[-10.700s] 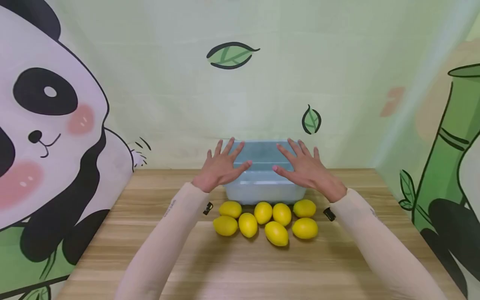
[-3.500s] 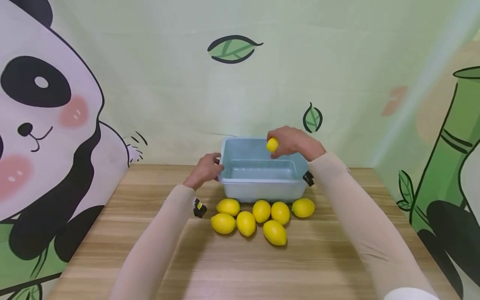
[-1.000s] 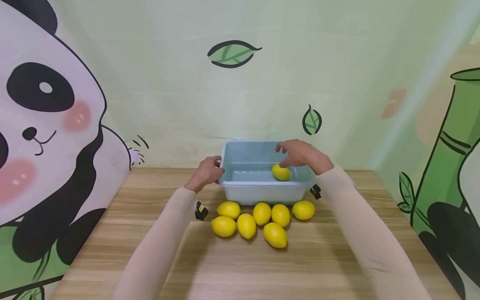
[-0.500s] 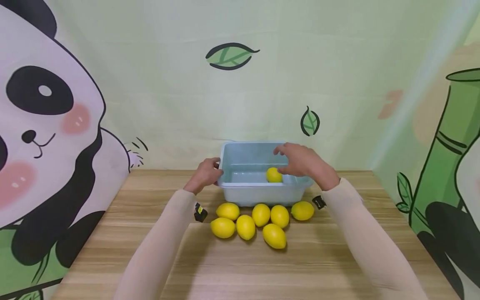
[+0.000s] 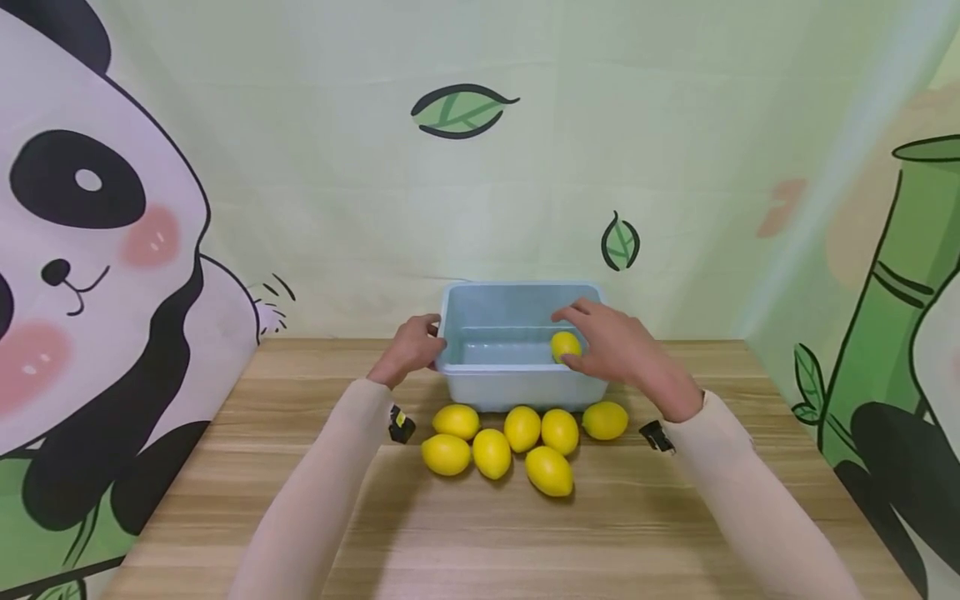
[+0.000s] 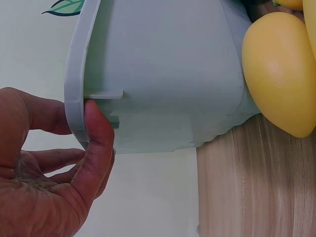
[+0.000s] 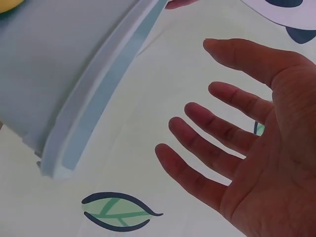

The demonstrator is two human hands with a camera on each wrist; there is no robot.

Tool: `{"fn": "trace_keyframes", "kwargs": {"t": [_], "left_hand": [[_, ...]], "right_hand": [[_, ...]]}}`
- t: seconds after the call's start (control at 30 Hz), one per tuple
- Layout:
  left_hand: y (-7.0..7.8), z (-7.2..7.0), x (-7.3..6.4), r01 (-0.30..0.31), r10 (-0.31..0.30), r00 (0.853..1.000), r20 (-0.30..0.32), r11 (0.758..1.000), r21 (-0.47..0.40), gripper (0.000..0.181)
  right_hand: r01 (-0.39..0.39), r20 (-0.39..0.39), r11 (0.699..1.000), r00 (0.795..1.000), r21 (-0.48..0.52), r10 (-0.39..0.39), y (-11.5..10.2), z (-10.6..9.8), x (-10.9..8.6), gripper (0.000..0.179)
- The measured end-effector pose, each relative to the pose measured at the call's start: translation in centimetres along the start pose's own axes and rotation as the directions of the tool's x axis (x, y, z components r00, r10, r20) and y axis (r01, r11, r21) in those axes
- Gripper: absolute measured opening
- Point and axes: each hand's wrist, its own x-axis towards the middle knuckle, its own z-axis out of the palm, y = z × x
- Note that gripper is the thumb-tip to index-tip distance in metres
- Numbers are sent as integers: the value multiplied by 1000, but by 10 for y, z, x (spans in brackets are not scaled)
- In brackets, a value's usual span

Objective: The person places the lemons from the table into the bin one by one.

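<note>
A light blue plastic tub [image 5: 525,388] stands at the back of the table. My left hand [image 5: 409,347] grips its left rim; in the left wrist view the thumb [image 6: 98,129] and fingers pinch the rim from both sides. Inside the tub, toward its right end, lies one yellow lemon [image 5: 564,345]. Above the tub's right side hovers my right hand [image 5: 617,340], its fingers spread. In the right wrist view the right palm [image 7: 276,163] is bare and apart from the tub's rim [image 7: 94,84].
Several lemons [image 5: 491,454] lie grouped on the wooden table [image 5: 465,542] before the tub, the rear ones close to its front wall. One lemon [image 5: 605,421] sits at the group's right end. Behind the tub hangs a cloth backdrop [image 5: 337,208] with panda and leaf drawings.
Since 3.5 s ago my right hand has let go of a lemon into the tub. That lemon rolled left, then right, as the hand drew back rightward. My left hand stays on the rim.
</note>
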Motion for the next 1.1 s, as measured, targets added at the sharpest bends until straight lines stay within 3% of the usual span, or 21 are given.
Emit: {"fn": "trace_keyframes", "kwargs": {"t": [0.4, 0.67, 0.87, 1.1], "left_hand": [[-1, 0, 3, -3, 3, 1000, 5, 1000, -4, 61], [0, 0, 2, 9, -9, 1000, 6, 1000, -6, 63], [-1, 0, 2, 1, -1, 1000, 15, 1000, -8, 62], [-1, 0, 2, -4, 4, 1000, 2, 1000, 6, 61]], "right_hand": [[21, -92, 1000, 996, -2, -21, 4, 9, -33, 53], [70, -135, 997, 988, -44, -75, 3, 19, -59, 47], [83, -63, 996, 994, -29, -85, 12, 41, -79, 45], [106, -84, 994, 991, -9, -106, 28, 72, -87, 45]]}}
